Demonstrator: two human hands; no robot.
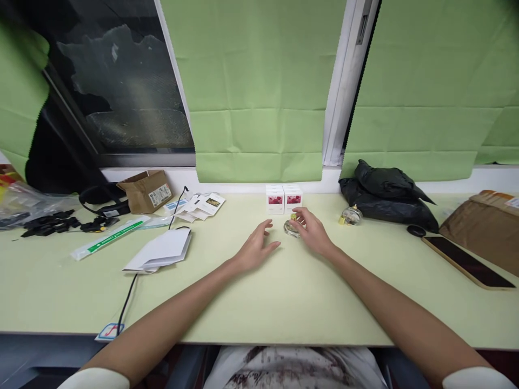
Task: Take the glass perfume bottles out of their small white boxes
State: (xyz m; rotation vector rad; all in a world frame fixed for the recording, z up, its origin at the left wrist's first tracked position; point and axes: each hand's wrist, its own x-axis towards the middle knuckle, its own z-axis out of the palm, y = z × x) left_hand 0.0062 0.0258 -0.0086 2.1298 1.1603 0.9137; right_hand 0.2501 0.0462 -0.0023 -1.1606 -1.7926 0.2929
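Observation:
A small clear glass perfume bottle (290,229) with a gold cap lies on the table in front of me. The fingers of my right hand (315,232) are closed around its right side and cap, partly hiding it. To the left of the bottle, my left hand (254,249) hovers with thumb and fingers apart, holding nothing. Just behind the bottle stand white boxes (275,209) with pink-red pictures on their fronts. A second round glass bottle (353,215) with gold parts rests farther right.
On the left are folded white card (162,251), a black cable (128,300), a green-and-clear packet (115,237), flattened white boxes (203,205) and an open cardboard box (141,193). On the right lie a black plastic bag (385,197), a phone (466,262) and a brown carton (482,229).

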